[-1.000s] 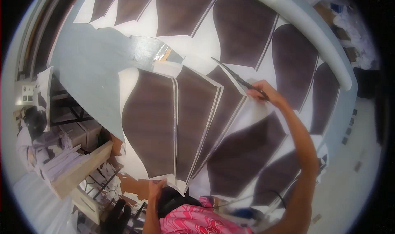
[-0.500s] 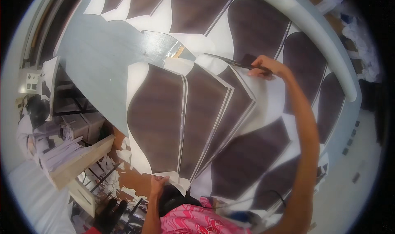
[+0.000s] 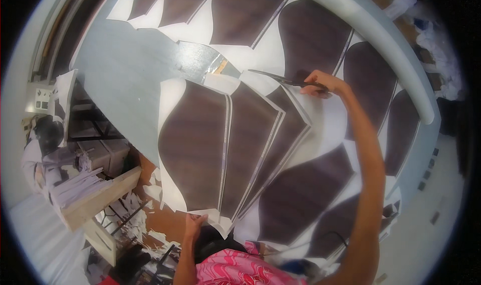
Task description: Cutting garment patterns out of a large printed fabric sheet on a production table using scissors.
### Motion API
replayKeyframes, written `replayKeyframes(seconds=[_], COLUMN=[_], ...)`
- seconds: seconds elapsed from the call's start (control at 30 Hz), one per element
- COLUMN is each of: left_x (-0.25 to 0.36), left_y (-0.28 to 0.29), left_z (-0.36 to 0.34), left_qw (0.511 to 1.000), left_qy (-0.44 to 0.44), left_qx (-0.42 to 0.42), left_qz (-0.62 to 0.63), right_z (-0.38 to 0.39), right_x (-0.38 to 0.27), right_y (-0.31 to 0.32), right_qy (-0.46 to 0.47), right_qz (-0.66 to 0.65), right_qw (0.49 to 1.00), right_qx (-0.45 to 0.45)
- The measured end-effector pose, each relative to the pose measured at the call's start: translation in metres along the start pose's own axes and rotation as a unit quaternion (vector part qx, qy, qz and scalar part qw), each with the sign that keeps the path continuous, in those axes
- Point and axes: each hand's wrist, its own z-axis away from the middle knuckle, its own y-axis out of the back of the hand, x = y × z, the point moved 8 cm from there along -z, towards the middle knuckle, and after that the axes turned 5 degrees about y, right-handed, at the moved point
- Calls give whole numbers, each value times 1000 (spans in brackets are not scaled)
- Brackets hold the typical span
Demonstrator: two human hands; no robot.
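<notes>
My right hand [image 3: 323, 84] is closed round the handles of a pair of dark scissors [image 3: 280, 78]. Their long blades point left, lying at the upper edge of a printed sheet. That white sheet [image 3: 173, 97] carries dark brown curved panels [image 3: 193, 150] and fans out in overlapping folds toward me. At its near lower corner my left hand [image 3: 194, 225] pinches the white margin. Cut lines between the folds run down to a point by my left hand. More of the brown-printed sheet [image 3: 305, 195] lies under and to the right of the folds.
A grey table [image 3: 120, 74] lies beneath the sheets. Along its far right side stretches a long pale roll [image 3: 396, 44]. To the lower left stands a wooden box [image 3: 102, 195] with paper strips, and paper scraps [image 3: 155, 237] litter the brown floor.
The folded sheet and the far sheets appear slightly shifted to the right in view. Both hands keep their holds, and the scissors stay near the same spot on the sheet.
</notes>
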Motion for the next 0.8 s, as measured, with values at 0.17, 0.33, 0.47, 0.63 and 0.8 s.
replayKeyframes(seconds=[0.17,0.33,0.47,0.63,0.8], left_x=[-21,-39,-46,-24,-110], left_y=[10,29,4,-75,-66], left_z=[-9,-6,8,75,116], left_qw=[1000,997,996,984,962], left_qy=[14,43,68,109,220], left_qx=[-13,13,-29,-81,-146], left_qz=[-2,-62,51,119,72], right_z=[-5,11,88,260,454], right_x=[-20,-17,20,110,180], right_y=[-10,-10,-8,-52,-169], right_qy=[34,46,53,-10,-81], right_qz=[85,115,84,-41,-109], right_qw=[996,992,987,965,924], right_qx=[-20,21,126,259,357])
